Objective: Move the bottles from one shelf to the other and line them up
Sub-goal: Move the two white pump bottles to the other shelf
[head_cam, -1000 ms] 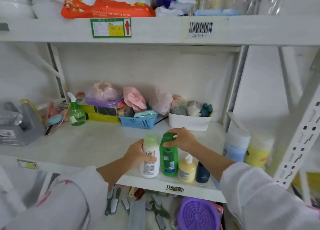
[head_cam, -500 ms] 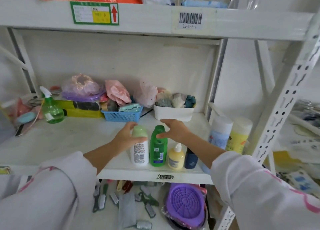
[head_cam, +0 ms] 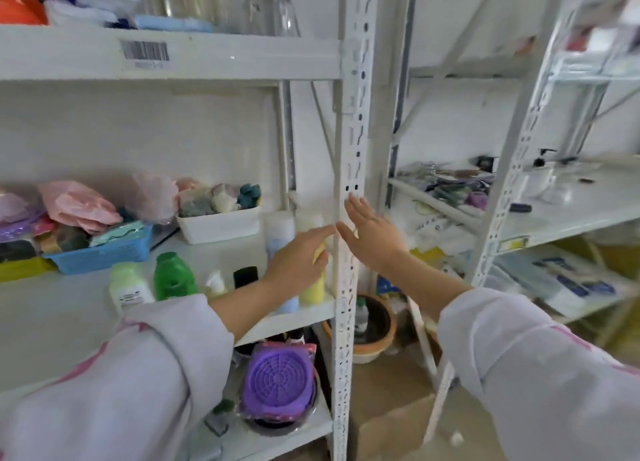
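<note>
On the left unit's middle shelf (head_cam: 69, 308) a short row stands near the front edge: a white bottle with a pale green cap (head_cam: 128, 287), a green bottle (head_cam: 173, 277), a small yellow bottle with a white nozzle (head_cam: 214, 282) and a dark bottle with a black cap (head_cam: 246, 277). Right of them stand a tall blue-and-white container (head_cam: 280, 232) and a yellow one (head_cam: 313, 289). My left hand (head_cam: 301, 263) stretches flat-fingered across these two; contact is unclear. My right hand (head_cam: 370, 232) hangs open past the white upright post (head_cam: 349, 169), holding nothing.
A white bin (head_cam: 218, 225) and a blue basket (head_cam: 104, 252) of cloths fill the shelf's back. A purple lid (head_cam: 278, 381) lies on the shelf below. The right unit's shelf (head_cam: 571, 214) carries a pump bottle (head_cam: 542, 169) and clutter. A pot (head_cam: 367, 325) sits on the floor.
Both hands have left the white and green bottles and moved right. My view has swung right, bringing the second shelf unit into sight.
</note>
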